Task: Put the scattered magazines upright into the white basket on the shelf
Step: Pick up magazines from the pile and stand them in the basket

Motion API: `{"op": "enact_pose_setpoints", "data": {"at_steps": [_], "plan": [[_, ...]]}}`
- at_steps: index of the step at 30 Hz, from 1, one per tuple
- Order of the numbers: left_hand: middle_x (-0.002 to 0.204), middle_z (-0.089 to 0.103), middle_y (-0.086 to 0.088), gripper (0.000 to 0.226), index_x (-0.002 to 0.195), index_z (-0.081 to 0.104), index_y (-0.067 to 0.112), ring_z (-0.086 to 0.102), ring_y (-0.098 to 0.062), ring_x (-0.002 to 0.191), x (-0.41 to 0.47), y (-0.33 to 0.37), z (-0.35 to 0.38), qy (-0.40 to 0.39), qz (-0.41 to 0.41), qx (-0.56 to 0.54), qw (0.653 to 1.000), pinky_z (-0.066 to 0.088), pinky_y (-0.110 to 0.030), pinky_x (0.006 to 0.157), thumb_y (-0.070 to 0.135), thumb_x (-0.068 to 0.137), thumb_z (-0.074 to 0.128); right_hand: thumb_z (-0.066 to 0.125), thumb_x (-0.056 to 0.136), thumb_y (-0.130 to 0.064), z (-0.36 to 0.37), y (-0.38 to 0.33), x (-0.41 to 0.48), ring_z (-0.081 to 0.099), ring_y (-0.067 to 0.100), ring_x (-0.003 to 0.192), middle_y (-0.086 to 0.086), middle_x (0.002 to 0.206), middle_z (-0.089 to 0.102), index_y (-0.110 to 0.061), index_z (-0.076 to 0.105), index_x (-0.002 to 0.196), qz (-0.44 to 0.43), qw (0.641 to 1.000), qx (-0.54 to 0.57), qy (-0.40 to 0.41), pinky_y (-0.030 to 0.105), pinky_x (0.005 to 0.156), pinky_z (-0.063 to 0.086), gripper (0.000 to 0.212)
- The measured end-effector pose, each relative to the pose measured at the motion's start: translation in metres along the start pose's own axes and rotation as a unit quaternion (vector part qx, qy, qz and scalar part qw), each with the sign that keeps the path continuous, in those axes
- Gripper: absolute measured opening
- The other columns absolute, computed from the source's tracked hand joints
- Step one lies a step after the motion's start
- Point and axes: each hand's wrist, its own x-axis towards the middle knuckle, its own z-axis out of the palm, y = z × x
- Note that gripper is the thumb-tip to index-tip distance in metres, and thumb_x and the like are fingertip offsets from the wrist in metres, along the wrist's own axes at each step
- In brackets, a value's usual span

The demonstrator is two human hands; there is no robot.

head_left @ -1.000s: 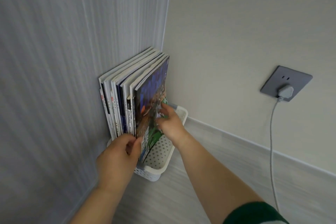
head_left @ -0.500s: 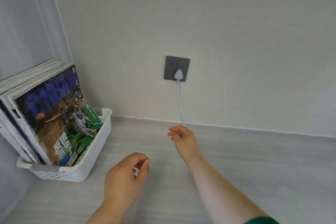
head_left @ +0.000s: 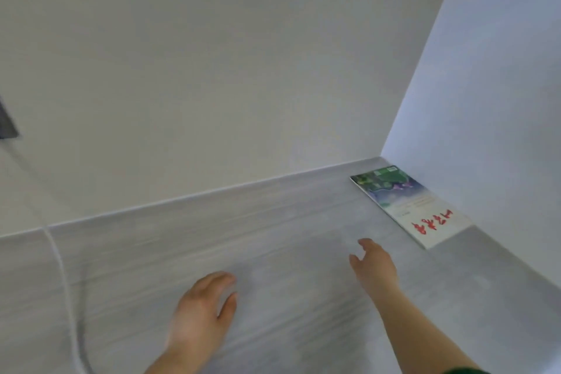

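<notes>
Walls: a pale back wall [head_left: 212, 69] fills most of my view, meeting a bluish-white side wall [head_left: 501, 85] in a corner at the right.
Shelf: a grey, wood-grained surface [head_left: 182, 252] runs along under both walls, and both my hands are above it.
Cable: a white cord [head_left: 60, 267] trails down the back wall and across the shelf at the left (blurred), below a dark grey outlet plate [head_left: 6, 124] cut off by the frame edge.
Magazine: one magazine [head_left: 409, 206] lies flat in the right corner, close against the side wall, green picture and red lettering face up.
My left hand: my left hand [head_left: 200, 310] is low over the shelf, fingers loosely spread, holding nothing.
My right hand: my right hand [head_left: 375, 267] reaches toward the magazine, fingers parted and empty, near it but not touching.
Change: half a second ago the basket of upright magazines was at my left; now it is out of view, the outlet has slid to the left edge, and the corner magazine has appeared.
</notes>
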Motion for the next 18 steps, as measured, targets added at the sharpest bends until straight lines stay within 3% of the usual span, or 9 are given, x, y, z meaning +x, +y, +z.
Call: {"op": "enact_pose_setpoints", "data": {"at_steps": [1, 2, 4, 6, 9, 11, 13, 15, 18], "plan": [[0.095, 0.073, -0.013, 0.037, 0.087, 0.071, 0.006, 0.07, -0.019, 0.083, 0.007, 0.003, 0.016, -0.03, -0.007, 0.001, 1.0, 0.053, -0.026, 0.062, 0.031, 0.073, 0.047, 0.05, 0.088, -0.022, -0.009, 0.016, 0.009, 0.043, 0.026, 0.122, 0.009, 0.134, 0.048, -0.014, 0.04, 0.131, 0.011, 1.0, -0.026, -0.002, 0.035, 0.095, 0.04, 0.045], [0.117, 0.064, -0.014, 0.04, 0.105, 0.065, 0.007, 0.063, -0.021, 0.104, 0.014, 0.006, 0.031, -0.052, -0.03, 0.005, 0.998, 0.052, -0.028, 0.081, 0.032, 0.08, 0.046, 0.05, 0.088, -0.022, -0.017, 0.03, 0.018, 0.039, 0.026, 0.126, 0.008, 0.138, 0.043, -0.014, 0.037, 0.133, 0.018, 0.999, -0.051, -0.005, 0.036, 0.097, 0.039, 0.048], [0.149, 0.026, -0.003, 0.045, 0.134, 0.036, 0.018, 0.028, -0.014, 0.136, 0.022, 0.002, 0.06, -0.099, -0.049, 0.027, 0.994, 0.023, -0.025, 0.109, 0.032, 0.091, 0.041, 0.049, 0.088, -0.023, -0.028, 0.051, 0.035, 0.033, 0.025, 0.13, 0.007, 0.144, 0.036, -0.013, 0.031, 0.136, 0.032, 0.993, -0.108, -0.018, 0.036, 0.102, 0.036, 0.052], [0.154, 0.009, 0.0, 0.054, 0.14, 0.019, 0.022, 0.011, -0.013, 0.141, 0.027, -0.002, 0.084, -0.121, -0.037, 0.055, 0.99, 0.007, -0.024, 0.113, 0.045, 0.092, 0.028, 0.048, 0.089, -0.021, -0.034, 0.067, 0.053, 0.032, 0.026, 0.131, 0.008, 0.144, 0.033, -0.012, 0.029, 0.137, 0.05, 0.985, -0.164, -0.028, 0.036, 0.104, 0.034, 0.052], [0.14, 0.042, -0.017, 0.092, 0.128, 0.046, 0.011, 0.041, -0.027, 0.129, 0.029, -0.003, 0.103, -0.119, -0.034, 0.108, 0.986, -0.009, -0.011, 0.107, 0.069, 0.078, -0.005, 0.043, 0.087, -0.013, -0.038, 0.084, 0.079, 0.035, 0.027, 0.126, 0.01, 0.137, 0.039, -0.01, 0.032, 0.133, 0.056, 0.974, -0.22, -0.018, 0.036, 0.103, 0.033, 0.047], [0.11, 0.066, -0.021, 0.088, 0.104, 0.065, 0.006, 0.064, -0.036, 0.099, 0.033, 0.003, 0.1, -0.136, -0.023, 0.136, 0.981, -0.007, -0.007, 0.105, 0.057, 0.087, -0.004, 0.037, 0.088, -0.009, -0.039, 0.088, 0.098, 0.035, 0.028, 0.127, 0.012, 0.138, 0.039, -0.007, 0.033, 0.131, 0.044, 0.967, -0.25, -0.003, 0.037, 0.105, 0.031, 0.043], [0.103, 0.069, -0.019, 0.083, 0.1, 0.067, 0.006, 0.066, -0.036, 0.092, 0.032, 0.003, 0.101, -0.164, -0.006, 0.153, 0.975, -0.005, -0.008, 0.105, 0.052, 0.09, -0.001, 0.033, 0.089, -0.007, -0.04, 0.087, 0.116, 0.035, 0.029, 0.128, 0.015, 0.138, 0.039, -0.005, 0.035, 0.129, 0.038, 0.961, -0.274, 0.0, 0.038, 0.105, 0.03, 0.04], [0.105, 0.069, -0.02, 0.082, 0.102, 0.066, 0.007, 0.059, -0.023, 0.107, 0.033, 0.001, 0.1, -0.158, 0.005, 0.143, 0.977, -0.006, -0.009, 0.106, 0.052, 0.09, 0.0, 0.036, 0.088, -0.006, -0.04, 0.084, 0.135, 0.041, 0.031, 0.122, 0.016, 0.13, 0.045, -0.003, 0.038, 0.126, 0.042, 0.956, -0.29, -0.002, 0.039, 0.101, 0.034, 0.037], [0.108, 0.067, -0.021, 0.081, 0.104, 0.064, 0.007, 0.008, 0.015, 0.131, 0.03, -0.003, 0.102, -0.135, 0.017, 0.093, 0.986, -0.005, -0.008, 0.106, 0.055, 0.089, 0.001, 0.041, 0.086, -0.006, -0.043, 0.08, 0.157, 0.047, 0.032, 0.115, 0.017, 0.122, 0.051, -0.003, 0.041, 0.122, 0.059, 0.951, -0.302, 0.004, 0.038, 0.096, 0.038, 0.036]]}}
